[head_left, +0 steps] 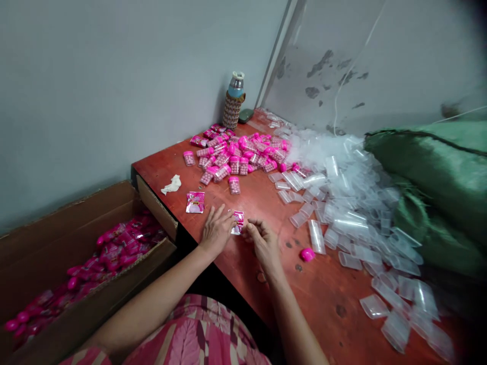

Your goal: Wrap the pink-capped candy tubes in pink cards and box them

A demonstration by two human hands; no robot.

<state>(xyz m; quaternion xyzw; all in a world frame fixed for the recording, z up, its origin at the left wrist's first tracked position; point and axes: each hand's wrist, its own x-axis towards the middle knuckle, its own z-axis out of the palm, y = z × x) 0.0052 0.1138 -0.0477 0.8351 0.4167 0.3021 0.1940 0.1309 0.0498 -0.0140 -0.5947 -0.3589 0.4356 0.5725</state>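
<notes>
holding a flat, glossy pink printed sachet (238,223) down on the worn red table (262,192) with the fingertips of the left hand (217,230), fingers stretched out and slightly parted. bringing thumb and forefinger of the right hand (266,243) close together at the opposite edge; cannot tell whether gripping it or only touching it. having a second sachet (195,202), square and shiny, on the table to the left, near a crumpled white tissue (172,184).

seeing beyond both hands a heap of clear plastic bottles (243,165) with bright pink caps and small, round, pale pink balls packed inside, plus one similar bottle (234,185) just in front. to the right, seeing a wide spread of smooth, translucent plastic tubes (350,223), flattened into ovals, heaped loosely beside a creased green sack (437,192). noticing a single rounded pink cap (307,254) near the closest tubes.

looking down to the left into an open brown cardboard box (87,210), partly filled with a jumble of shiny pink packets (122,246). making out at the far end a metal-and-blue flask (236,83), upright in a coarsely woven sleeve (231,111).
</notes>
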